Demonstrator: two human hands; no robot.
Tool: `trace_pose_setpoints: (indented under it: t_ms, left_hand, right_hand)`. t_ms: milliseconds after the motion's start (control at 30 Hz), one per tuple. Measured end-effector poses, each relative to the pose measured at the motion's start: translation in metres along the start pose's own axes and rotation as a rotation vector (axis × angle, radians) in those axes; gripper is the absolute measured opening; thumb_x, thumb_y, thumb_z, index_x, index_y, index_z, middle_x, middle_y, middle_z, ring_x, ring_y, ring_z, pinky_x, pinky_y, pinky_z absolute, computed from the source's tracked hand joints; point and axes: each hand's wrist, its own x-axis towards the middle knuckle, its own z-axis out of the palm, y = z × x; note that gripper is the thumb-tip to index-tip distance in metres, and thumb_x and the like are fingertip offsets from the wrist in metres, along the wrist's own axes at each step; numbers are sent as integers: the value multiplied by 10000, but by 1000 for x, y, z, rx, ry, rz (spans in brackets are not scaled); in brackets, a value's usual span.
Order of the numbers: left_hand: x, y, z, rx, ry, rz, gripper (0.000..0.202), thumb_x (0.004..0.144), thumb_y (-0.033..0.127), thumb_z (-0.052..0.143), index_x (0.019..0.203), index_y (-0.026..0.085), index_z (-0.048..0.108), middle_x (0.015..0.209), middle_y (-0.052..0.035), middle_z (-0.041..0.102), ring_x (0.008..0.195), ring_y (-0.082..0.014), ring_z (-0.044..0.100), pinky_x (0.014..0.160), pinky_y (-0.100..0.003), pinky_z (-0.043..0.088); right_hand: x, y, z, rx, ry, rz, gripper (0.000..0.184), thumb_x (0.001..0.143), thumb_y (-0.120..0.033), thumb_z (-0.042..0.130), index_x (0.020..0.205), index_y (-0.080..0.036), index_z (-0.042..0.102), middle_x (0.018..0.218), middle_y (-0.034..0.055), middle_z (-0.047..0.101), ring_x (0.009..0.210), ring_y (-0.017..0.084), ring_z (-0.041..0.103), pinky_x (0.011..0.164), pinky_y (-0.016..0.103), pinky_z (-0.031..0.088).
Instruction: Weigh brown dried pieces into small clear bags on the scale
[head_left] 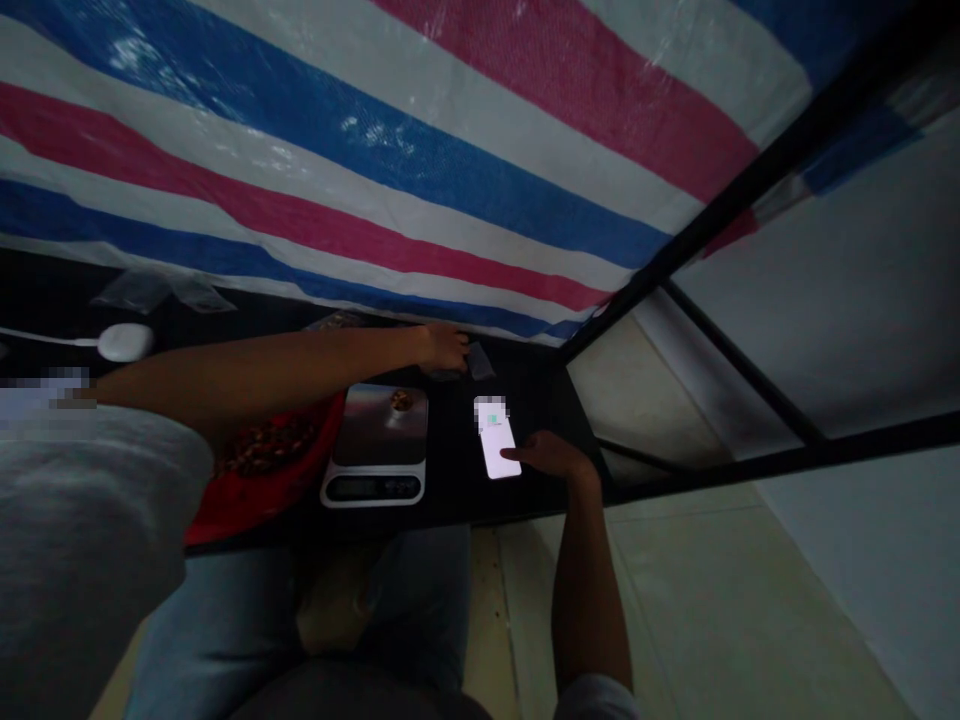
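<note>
My left hand reaches across the dark table to its far edge. Its fingers are closed on a small clear plastic bag lying there. My right hand is curled at the lower right edge of a lit phone that lies on the table, with one fingertip on the screen. Between my arms stands a silver kitchen scale with a small brown heap on its platform. Left of the scale, a red bag holding dark brown pieces lies partly under my left forearm.
A striped blue, white and red tarp hangs right behind the table. A white round device with a cable and more clear bags sit at the far left. A black metal frame and pale floor are to the right.
</note>
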Motion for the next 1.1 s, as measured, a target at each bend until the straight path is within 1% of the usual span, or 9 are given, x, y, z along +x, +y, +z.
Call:
trace_pose_setpoints:
  t_ms: [200, 300, 433, 500, 633, 733, 833, 967, 1100]
  left_hand:
    - [-23, 0, -11, -205, 31, -42, 443, 678, 183, 742, 1118, 235, 729, 1089, -44, 765, 947, -219, 671, 885, -316, 494]
    - [-49, -3, -15, -495, 241, -120, 443, 754, 267, 718, 1191, 201, 688, 1186, -55, 751, 1019, -207, 684, 898, -299, 507]
    - [-94, 2, -20, -848, 657, -179, 464, 774, 405, 750, 1167, 172, 665, 1264, -110, 718, 1091, -238, 673, 921, -351, 529]
    - [-117, 11, -24, -966, 796, -210, 498, 732, 434, 800, 1131, 170, 661, 1235, -110, 724, 1052, -242, 675, 903, -371, 545]
    - [-159, 41, -33, -1051, 944, -271, 578, 718, 513, 828, 1125, 150, 638, 1208, -115, 718, 913, -218, 654, 817, -404, 566]
    - [-185, 69, -28, -1046, 1077, -401, 602, 752, 598, 795, 1151, 179, 630, 1145, -100, 732, 907, -231, 654, 770, -388, 567]
    - [-206, 97, -6, -1026, 1188, -496, 607, 844, 698, 657, 1182, 194, 626, 1045, -75, 737, 889, -231, 681, 757, -367, 578]
    - [-223, 122, 36, -863, 1152, -573, 581, 937, 647, 546, 1255, 167, 625, 1186, -102, 723, 1093, -264, 682, 960, -401, 563]
    - [-229, 128, 69, -616, 833, -614, 603, 918, 580, 600, 1362, 172, 621, 1368, -138, 669, 1259, -319, 629, 1116, -462, 481]
  right_hand:
    - [-1, -1, 2, 22, 25, 15, 498, 802, -588, 738, 582, -157, 617, 600, 23, 596, 597, 149, 548, 553, 285, 311]
    - [-5, 6, 1, 88, 33, -6, 541, 801, -671, 694, 629, -161, 638, 620, 17, 601, 605, 150, 533, 559, 286, 316]
    - [-15, 24, 5, 324, 117, -128, 560, 820, -722, 615, 773, -170, 697, 732, 21, 659, 683, 162, 567, 624, 288, 389]
    - [-21, 31, 10, 397, 186, -181, 539, 814, -708, 620, 801, -175, 702, 756, 22, 669, 711, 169, 583, 659, 296, 415]
    - [-31, 30, 23, 472, 394, -214, 492, 777, -665, 648, 813, -176, 692, 760, 40, 680, 725, 196, 601, 693, 328, 443]
    - [-36, 13, 34, 537, 562, -274, 442, 792, -604, 650, 864, -170, 695, 815, 75, 717, 770, 223, 634, 723, 350, 476]
    - [-38, -19, 51, 597, 614, -394, 400, 844, -548, 636, 947, -167, 700, 903, 101, 742, 804, 230, 656, 717, 351, 497]
    - [-28, -68, 75, 583, 572, -581, 340, 869, -471, 686, 1068, -196, 713, 1051, 98, 755, 917, 237, 685, 811, 374, 525]
    - [-9, -103, 86, 494, 584, -678, 424, 812, -386, 786, 1190, -218, 693, 1204, 103, 723, 1095, 267, 650, 975, 437, 502]
